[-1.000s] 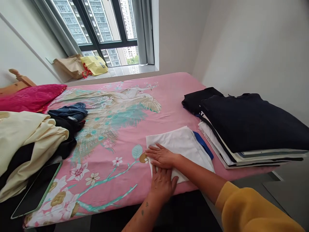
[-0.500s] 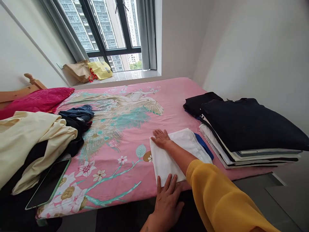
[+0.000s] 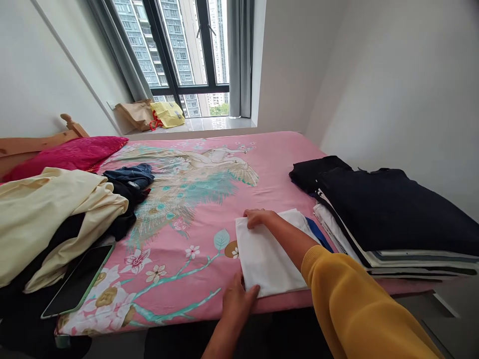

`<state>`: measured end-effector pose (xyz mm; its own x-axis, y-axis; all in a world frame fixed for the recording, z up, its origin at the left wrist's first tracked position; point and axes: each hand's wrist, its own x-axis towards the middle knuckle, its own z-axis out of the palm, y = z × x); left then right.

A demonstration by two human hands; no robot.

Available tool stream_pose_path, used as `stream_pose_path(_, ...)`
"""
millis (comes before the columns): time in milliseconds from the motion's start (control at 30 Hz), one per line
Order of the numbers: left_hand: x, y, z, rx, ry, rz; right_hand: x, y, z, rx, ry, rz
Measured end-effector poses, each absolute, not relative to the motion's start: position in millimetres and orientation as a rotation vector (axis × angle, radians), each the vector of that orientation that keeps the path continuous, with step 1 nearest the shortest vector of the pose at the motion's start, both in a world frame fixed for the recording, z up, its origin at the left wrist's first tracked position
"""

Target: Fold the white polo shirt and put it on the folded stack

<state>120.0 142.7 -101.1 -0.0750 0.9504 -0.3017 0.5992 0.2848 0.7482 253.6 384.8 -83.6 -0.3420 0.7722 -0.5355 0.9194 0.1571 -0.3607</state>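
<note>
A folded white garment (image 3: 269,267) lies near the front edge of the bed, with a blue piece of cloth (image 3: 319,233) showing at its right side. My right hand (image 3: 258,218) reaches across the garment and grips its far left corner, fingers curled at the edge. At the near left corner is my left hand (image 3: 237,298), its thumb on top and its fingers tucked at the left edge, partly hidden. To the right stands a stack of folded clothes (image 3: 396,209) topped by a dark garment.
A pink bedspread (image 3: 277,174) with a bird pattern covers the bed. On the left are a cream garment (image 3: 48,209), jeans (image 3: 130,175), a phone (image 3: 80,279) and a magenta pillow (image 3: 75,157). Bags (image 3: 168,114) sit on the windowsill.
Both hands lay flat on the white garment before. My left hand has moved to its near left corner, and my right fingers have curled onto the far corner. The view has shifted slightly.
</note>
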Motion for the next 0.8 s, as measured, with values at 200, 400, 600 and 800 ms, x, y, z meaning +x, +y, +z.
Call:
stream_pose_path(200, 126, 138, -122, 0.892, 1.461, 0.958, 246, 392, -66, 1.517, 2.052, -1.190)
stream_pose_path(400, 106, 163, -90, 0.500, 1.215, 1.205, 284, 398, -14, 1.456, 2.203, -1.555)
stream_pose_path(600, 31, 278, 63, 1.063, 1.198, 1.394, 329, 420, 103, 1.575, 2.788, -1.719)
stream_pose_path(800, -10, 325, 104, 1.649, 1.374, 1.324, 325, 407, 106, 1.798, 3.335, -0.872)
